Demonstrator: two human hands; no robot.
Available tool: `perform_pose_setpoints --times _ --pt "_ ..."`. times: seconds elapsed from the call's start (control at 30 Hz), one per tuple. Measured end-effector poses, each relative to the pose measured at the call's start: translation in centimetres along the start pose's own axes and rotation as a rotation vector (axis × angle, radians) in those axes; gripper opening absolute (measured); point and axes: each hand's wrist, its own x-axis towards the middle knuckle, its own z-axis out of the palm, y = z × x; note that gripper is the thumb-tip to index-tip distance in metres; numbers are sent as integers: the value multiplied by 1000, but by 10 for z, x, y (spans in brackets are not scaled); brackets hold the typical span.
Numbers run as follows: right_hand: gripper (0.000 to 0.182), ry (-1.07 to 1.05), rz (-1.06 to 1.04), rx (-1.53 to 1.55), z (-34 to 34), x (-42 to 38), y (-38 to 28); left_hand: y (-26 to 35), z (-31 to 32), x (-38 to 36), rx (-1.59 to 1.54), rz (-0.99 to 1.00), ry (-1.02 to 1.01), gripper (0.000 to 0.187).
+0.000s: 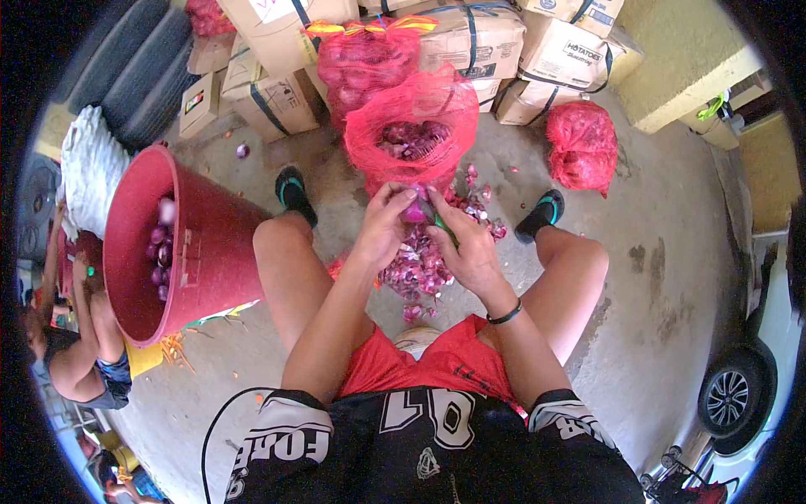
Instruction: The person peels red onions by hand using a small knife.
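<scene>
In the head view a purple-red onion [415, 212] is between my two hands. My left hand [384, 225] has its fingers closed around the onion's left side. My right hand [467, 249] is wrapped round a small knife with a green handle [445, 228], its thumb near the onion; most of the blade is hidden. Just beyond my hands stands an open red mesh sack [411, 109] with onions and loose skins inside. Below my hands a heap of onion peels [417, 267] lies on the floor between my legs.
A large red tub [210, 244] tipped on my left holds several onions [161, 244]. Filled mesh sacks [583, 144], cardboard boxes [470, 38] and stacked tyres [138, 71] stand beyond. Another person [80, 353] sits at far left; a car wheel [727, 398] is at right.
</scene>
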Motion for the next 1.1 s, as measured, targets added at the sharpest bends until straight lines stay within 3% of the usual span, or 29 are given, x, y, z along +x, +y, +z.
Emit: perform_pose_setpoints --times 0.4,0.7,0.87,1.0,1.1 --pt "55 -42 61 -135 -7 2 -7 -1 1 1 -3 6 14 17" --pt "43 142 115 183 6 -1 13 4 8 -4 -45 8 -75 25" --pt "42 195 379 517 3 -2 20 4 3 -4 -161 -59 -146 33" --pt "43 254 425 539 -1 0 29 11 10 -8 -215 -125 -131 36" --pt "44 168 411 433 -12 -1 34 10 2 -7 -199 -97 -119 37"
